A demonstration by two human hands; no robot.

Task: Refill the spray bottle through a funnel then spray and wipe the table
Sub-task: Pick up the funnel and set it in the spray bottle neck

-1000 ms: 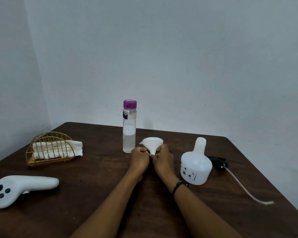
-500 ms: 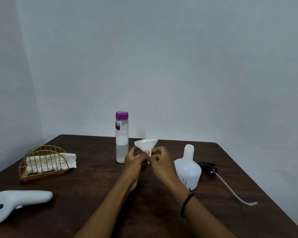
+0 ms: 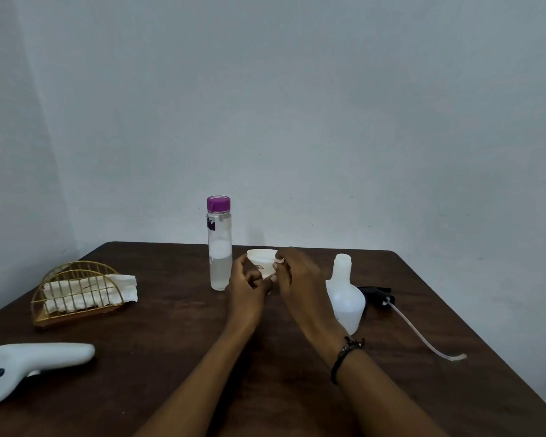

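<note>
A small white funnel [image 3: 263,260] is held above the dark wooden table [image 3: 177,329], mouth up. My right hand [image 3: 297,275] pinches its rim and side. My left hand [image 3: 246,283] sits just below and left of it, fingers touching the spout. The white spray bottle [image 3: 345,294] stands uncapped to the right of my hands. Its black spray head [image 3: 376,294] with a long dip tube [image 3: 423,335] lies on the table behind it. A clear water bottle [image 3: 219,247] with a purple cap stands upright left of the funnel, partly filled.
A gold wire holder [image 3: 76,294] with white napkins [image 3: 120,288] sits at the left. A white handheld controller [image 3: 29,364] lies near the front left edge. The table's right edge runs close behind the dip tube.
Both hands have lifted the funnel off the table. My right hand has shifted from the spout up to the rim. The camera has tilted upward.
</note>
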